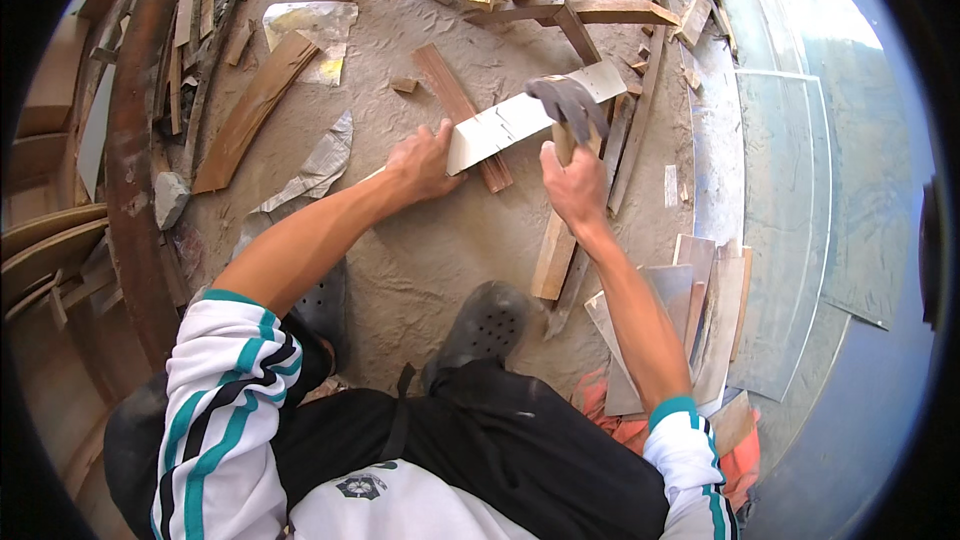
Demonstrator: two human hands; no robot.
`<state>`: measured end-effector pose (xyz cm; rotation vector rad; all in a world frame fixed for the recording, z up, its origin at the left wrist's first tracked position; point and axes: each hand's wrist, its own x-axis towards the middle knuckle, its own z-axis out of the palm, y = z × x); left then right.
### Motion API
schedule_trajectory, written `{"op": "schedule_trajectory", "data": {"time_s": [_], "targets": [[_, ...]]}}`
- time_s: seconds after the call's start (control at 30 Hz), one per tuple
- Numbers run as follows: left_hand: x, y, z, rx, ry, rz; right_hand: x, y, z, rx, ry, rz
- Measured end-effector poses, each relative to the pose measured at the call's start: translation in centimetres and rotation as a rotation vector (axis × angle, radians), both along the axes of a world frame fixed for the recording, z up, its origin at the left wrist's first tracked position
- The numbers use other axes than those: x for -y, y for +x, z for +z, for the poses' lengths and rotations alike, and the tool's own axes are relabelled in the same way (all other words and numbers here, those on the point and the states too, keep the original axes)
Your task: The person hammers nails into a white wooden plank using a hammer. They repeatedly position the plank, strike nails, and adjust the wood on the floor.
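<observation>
A white flat board (490,132) slants up to the right in front of me, with a few dark marks across its face. My left hand (424,162) is closed round its near left end. In my right hand (577,186), the fingers wrap the wooden handle of a hammer (572,105). Its dark grey head is over the right part of the board and hides some of it; whether it touches cannot be told. Beneath the board a reddish-brown plank (440,72) crosses it, and on the right the board's far end lies by some timber lengths.
Scrap timber (575,12) lies heaped at the far side. A broad brown plank (255,115) and a grey stone (171,198) are on the left. Board offcuts (700,285) stack at the right, beside large glass-like sheets (780,230). My dark clogs (485,325) rest on the dusty ground.
</observation>
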<state>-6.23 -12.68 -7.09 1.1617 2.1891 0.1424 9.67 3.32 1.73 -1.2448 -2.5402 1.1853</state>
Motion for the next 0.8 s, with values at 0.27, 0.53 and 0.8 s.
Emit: {"op": "schedule_trajectory", "data": {"time_s": [0.27,0.53,0.8], "targets": [[-0.7,0.7,0.0,-0.012,0.033,0.000,-1.1,2.0,-7.9,0.039,0.034,0.114],[-0.6,0.3,-0.1,-0.009,0.038,0.008,-1.2,3.3,-6.2,-0.259,0.232,0.258],[0.1,0.4,-0.3,-0.022,0.073,0.012,-2.1,0.9,-1.3,-0.066,0.105,0.049]]}}
